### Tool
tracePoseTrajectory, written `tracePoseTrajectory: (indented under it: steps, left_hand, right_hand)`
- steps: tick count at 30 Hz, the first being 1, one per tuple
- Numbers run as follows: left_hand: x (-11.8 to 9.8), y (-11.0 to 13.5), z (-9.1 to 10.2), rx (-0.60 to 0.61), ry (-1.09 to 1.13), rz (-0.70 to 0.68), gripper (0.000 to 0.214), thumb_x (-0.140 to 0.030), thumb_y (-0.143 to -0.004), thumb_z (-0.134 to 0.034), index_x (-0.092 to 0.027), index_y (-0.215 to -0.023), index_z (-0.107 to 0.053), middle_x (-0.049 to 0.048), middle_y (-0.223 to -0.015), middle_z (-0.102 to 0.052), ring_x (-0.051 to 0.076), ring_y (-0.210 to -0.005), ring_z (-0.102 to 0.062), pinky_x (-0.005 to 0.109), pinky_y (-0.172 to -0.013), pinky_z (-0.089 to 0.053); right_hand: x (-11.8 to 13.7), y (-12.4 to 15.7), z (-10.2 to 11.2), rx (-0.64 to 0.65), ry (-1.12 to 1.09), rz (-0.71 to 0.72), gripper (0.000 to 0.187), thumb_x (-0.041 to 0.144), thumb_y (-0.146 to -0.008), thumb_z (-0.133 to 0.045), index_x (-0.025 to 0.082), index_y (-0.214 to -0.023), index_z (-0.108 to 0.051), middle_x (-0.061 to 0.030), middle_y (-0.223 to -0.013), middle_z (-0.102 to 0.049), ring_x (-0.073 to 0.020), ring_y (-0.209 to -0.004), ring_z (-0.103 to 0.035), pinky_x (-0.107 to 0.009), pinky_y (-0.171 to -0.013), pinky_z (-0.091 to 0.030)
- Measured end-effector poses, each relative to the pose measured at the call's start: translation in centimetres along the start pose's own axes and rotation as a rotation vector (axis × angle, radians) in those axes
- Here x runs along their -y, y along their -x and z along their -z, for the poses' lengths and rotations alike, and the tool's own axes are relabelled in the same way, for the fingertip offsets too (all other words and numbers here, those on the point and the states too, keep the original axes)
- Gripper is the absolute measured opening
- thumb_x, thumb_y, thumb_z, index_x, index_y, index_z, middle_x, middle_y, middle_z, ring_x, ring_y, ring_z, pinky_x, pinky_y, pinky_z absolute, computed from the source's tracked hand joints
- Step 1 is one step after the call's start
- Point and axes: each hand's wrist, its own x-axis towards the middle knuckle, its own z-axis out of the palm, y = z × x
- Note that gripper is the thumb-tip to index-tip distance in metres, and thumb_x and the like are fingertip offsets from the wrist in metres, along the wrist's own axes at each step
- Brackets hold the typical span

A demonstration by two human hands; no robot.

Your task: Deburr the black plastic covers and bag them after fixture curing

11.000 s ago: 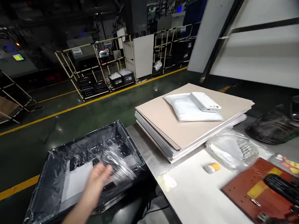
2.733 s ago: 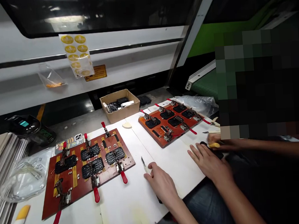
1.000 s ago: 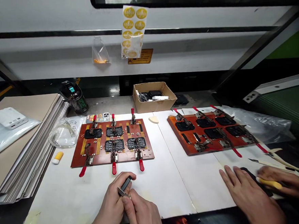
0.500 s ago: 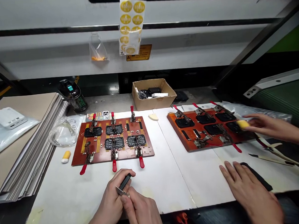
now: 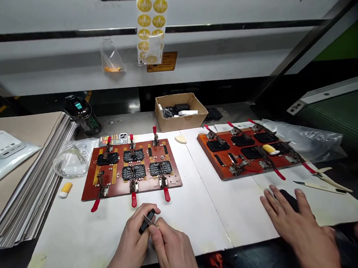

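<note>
My left hand (image 5: 134, 241) and my right hand (image 5: 171, 251) meet at the near edge of the white table. The left hand's fingers are wrapped round a small black-handled knife (image 5: 147, 220). My right hand's fingers pinch at its metal blade end. Just beyond them lies a red-brown jig board (image 5: 130, 168) holding several black parts under red-handled toggle clamps.
A second jig board (image 5: 247, 149) lies to the right, with a yellow piece (image 5: 268, 148) on it. A co-worker's hand (image 5: 298, 223) rests flat on a black part. A cardboard box (image 5: 180, 111), stacked boards (image 5: 31, 169), a plastic bag (image 5: 72, 157) and knives (image 5: 320, 181) surround the area.
My hands have kept hold of the knife, shifting slightly. The co-worker's far hand has drawn back out of view, leaving the yellow piece on the right board.
</note>
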Motion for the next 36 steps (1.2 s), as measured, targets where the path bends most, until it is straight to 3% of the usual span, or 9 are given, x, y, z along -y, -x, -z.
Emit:
tracePoseTrajectory:
  steps: [6, 12, 18, 26, 36]
  left_hand:
    - [0.5, -0.6, -0.3, -0.005, 0.005, 0.026, 0.022, -0.038, -0.103, -0.046, -0.026, -0.113, -0.061, 0.004, -0.116, -0.064, 0.021, -0.116, -0.058, 0.029, -0.1, -0.045]
    - [1.1, -0.4, -0.2, 0.03, 0.059, 0.017, 0.02, -0.036, -0.101, -0.05, -0.027, -0.115, -0.06, 0.0046, -0.121, -0.062, 0.023, -0.124, -0.054, 0.028, -0.103, -0.045]
    - [1.0, -0.7, -0.1, 0.049, -0.012, -0.019, 0.025, -0.036, -0.103, -0.045, -0.027, -0.119, -0.062, 0.0061, -0.12, -0.063, 0.022, -0.117, -0.059, 0.029, -0.103, -0.046]
    - [1.4, -0.6, -0.5, 0.056, 0.031, 0.01, 0.027, -0.038, -0.102, -0.048, -0.03, -0.123, -0.063, 0.0058, -0.126, -0.063, 0.022, -0.121, -0.059, 0.027, -0.102, -0.049]
    - [1.7, -0.3, -0.6, 0.042, 0.047, -0.037, 0.027, -0.03, -0.098, -0.053, -0.028, -0.124, -0.062, 0.0071, -0.128, -0.061, 0.023, -0.123, -0.058, 0.028, -0.105, -0.049]
  right_hand:
    - [-0.1, 0.5, -0.4, 0.053, 0.01, 0.061, 0.042, 0.045, -0.109, -0.027, 0.023, -0.089, -0.058, 0.002, -0.068, -0.067, -0.015, -0.054, -0.061, -0.027, -0.05, -0.025]
    - [-0.5, 0.4, -1.1, -0.015, 0.06, 0.101, 0.046, 0.048, -0.108, -0.028, 0.023, -0.084, -0.058, 0.0021, -0.059, -0.063, -0.0155, -0.047, -0.058, -0.029, -0.047, -0.023]
    - [-0.5, 0.6, -0.5, 0.046, 0.052, 0.099, 0.044, 0.049, -0.107, -0.029, 0.023, -0.089, -0.06, 0.0014, -0.066, -0.068, -0.0161, -0.052, -0.061, -0.028, -0.048, -0.026]
    - [-1.5, 1.0, -1.7, -0.067, 0.04, 0.099, 0.049, 0.055, -0.106, -0.029, 0.024, -0.082, -0.059, 0.0021, -0.062, -0.067, -0.0154, -0.046, -0.059, -0.03, -0.046, -0.023]
    - [-0.7, 1.4, -1.6, -0.13, 0.101, 0.076, 0.047, 0.052, -0.107, -0.031, 0.025, -0.079, -0.057, 0.0024, -0.058, -0.065, -0.0173, -0.046, -0.06, -0.031, -0.046, -0.024]
